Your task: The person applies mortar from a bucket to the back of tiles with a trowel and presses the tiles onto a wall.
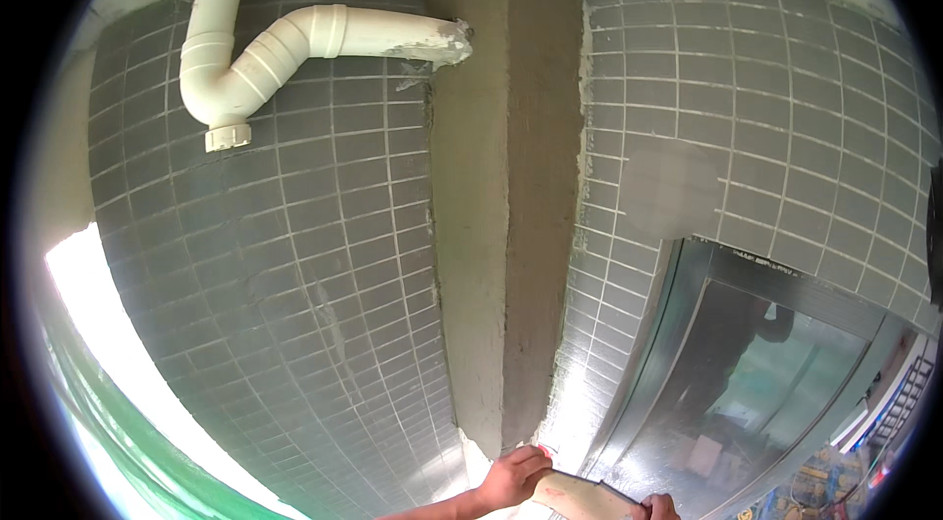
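Observation:
At the lower edge, my left hand [516,478] comes in with its fingers curled, at the left corner of a flat beige piece with a thin dark edge [580,494]. The fingers of my right hand [661,507] are closed at the piece's right end; most of that hand is cut off by the picture's edge. Something small and red shows beside my left fingertips, too little of it to name. Just beyond my left hand is the foot of a cement-coated column [506,225], which runs up the corner to the ceiling.
Grey tiled walls [324,196] flank the column. A white drain pipe [295,39] bends from the ceiling into the column. To the right stands a dark-framed glass door [776,343], with cluttered items [825,486] beyond it. Green netting [128,432] hangs at left.

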